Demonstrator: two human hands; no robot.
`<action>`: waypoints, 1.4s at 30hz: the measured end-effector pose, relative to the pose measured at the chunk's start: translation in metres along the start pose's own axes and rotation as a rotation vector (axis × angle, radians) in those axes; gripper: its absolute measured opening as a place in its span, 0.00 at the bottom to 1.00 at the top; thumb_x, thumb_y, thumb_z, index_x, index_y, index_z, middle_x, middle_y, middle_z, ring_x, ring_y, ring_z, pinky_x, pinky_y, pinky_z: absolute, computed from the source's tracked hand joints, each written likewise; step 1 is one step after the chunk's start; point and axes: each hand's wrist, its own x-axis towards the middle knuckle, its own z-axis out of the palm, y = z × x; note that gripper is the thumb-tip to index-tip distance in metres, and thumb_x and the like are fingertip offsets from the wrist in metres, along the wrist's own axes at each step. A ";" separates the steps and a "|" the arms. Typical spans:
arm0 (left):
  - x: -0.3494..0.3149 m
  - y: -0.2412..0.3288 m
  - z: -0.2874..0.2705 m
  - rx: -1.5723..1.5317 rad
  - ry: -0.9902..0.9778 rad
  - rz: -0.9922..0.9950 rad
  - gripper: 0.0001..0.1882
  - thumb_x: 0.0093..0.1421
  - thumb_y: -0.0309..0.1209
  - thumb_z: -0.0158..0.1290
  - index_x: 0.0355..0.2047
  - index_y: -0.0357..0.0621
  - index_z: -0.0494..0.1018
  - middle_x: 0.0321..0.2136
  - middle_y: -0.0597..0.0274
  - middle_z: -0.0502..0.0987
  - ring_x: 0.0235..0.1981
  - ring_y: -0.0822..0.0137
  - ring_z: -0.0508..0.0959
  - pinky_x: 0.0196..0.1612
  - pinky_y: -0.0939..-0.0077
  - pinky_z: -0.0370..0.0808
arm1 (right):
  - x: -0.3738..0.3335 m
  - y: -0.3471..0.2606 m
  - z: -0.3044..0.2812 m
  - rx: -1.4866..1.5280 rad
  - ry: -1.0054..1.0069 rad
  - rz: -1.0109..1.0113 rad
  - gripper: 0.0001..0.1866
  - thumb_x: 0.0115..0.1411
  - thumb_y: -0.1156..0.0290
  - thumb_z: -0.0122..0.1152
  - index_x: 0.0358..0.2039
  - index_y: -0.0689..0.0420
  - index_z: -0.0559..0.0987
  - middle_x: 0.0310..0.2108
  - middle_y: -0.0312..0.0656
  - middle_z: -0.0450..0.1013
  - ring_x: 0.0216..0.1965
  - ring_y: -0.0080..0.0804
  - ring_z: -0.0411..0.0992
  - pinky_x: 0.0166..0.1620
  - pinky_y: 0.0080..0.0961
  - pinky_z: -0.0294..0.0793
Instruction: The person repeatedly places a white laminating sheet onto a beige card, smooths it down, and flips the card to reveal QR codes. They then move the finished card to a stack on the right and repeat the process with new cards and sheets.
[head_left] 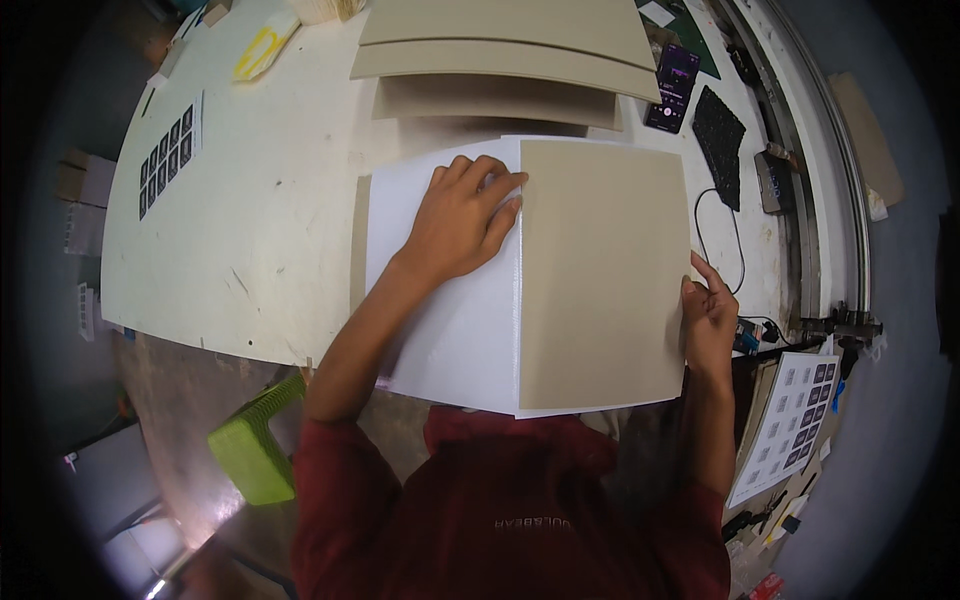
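Note:
In front of me lies a large white sheet (450, 330) with a beige cardboard panel (605, 270) on its right part. The panel's straight left edge runs along a seam near the middle. My left hand (460, 215) rests on the white sheet, fingers bent and apart, with index finger and thumb reaching to that edge. At the panel's right edge, my right hand (710, 310) has thumb and fingers closed on the cardboard; some fingertips are hidden. A strip of another beige board (360, 240) shows under the sheet's left side.
Stacked beige boards (500, 55) stand just beyond the sheet. A phone (673, 88), a black irregular piece (718, 145) and a thin cable lie to the right, beside a metal rail (845, 200). A printed sheet (170, 155) lies left. Below the table edge is a green plastic container (250, 455).

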 end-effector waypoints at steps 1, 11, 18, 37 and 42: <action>0.000 0.002 -0.001 0.000 -0.009 0.001 0.17 0.62 0.32 0.55 0.51 0.45 0.78 0.42 0.58 0.75 0.40 0.59 0.72 0.45 0.64 0.66 | 0.000 0.000 -0.001 -0.003 0.001 0.013 0.20 0.69 0.78 0.51 0.60 0.68 0.71 0.30 0.35 0.77 0.29 0.12 0.68 0.36 0.12 0.65; -0.003 0.011 -0.013 0.097 -0.130 0.016 0.41 0.49 0.57 0.65 0.56 0.43 0.74 0.48 0.52 0.72 0.49 0.54 0.70 0.51 0.61 0.66 | 0.000 0.005 0.002 -0.044 0.048 -0.022 0.19 0.67 0.76 0.55 0.57 0.67 0.74 0.27 0.34 0.75 0.27 0.13 0.67 0.32 0.15 0.67; 0.000 0.025 -0.018 0.209 -0.207 -0.028 0.46 0.46 0.61 0.65 0.59 0.42 0.72 0.54 0.45 0.69 0.54 0.48 0.67 0.55 0.55 0.64 | -0.023 -0.028 0.013 -0.643 0.072 -0.484 0.19 0.56 0.76 0.67 0.49 0.66 0.78 0.40 0.51 0.76 0.35 0.44 0.75 0.38 0.34 0.76; -0.200 0.096 -0.044 0.589 0.784 -0.120 0.62 0.50 0.65 0.63 0.72 0.40 0.46 0.71 0.30 0.40 0.71 0.34 0.48 0.68 0.36 0.48 | -0.040 0.007 0.032 -0.605 -0.271 -0.719 0.28 0.59 0.66 0.66 0.57 0.64 0.73 0.58 0.54 0.70 0.65 0.57 0.63 0.65 0.62 0.59; -0.080 0.103 0.000 0.161 0.096 -0.030 0.63 0.53 0.68 0.56 0.70 0.30 0.43 0.70 0.29 0.41 0.72 0.35 0.45 0.69 0.35 0.42 | -0.026 -0.005 0.005 -0.299 -0.436 -0.557 0.27 0.61 0.72 0.64 0.59 0.66 0.71 0.55 0.52 0.74 0.62 0.50 0.68 0.65 0.49 0.63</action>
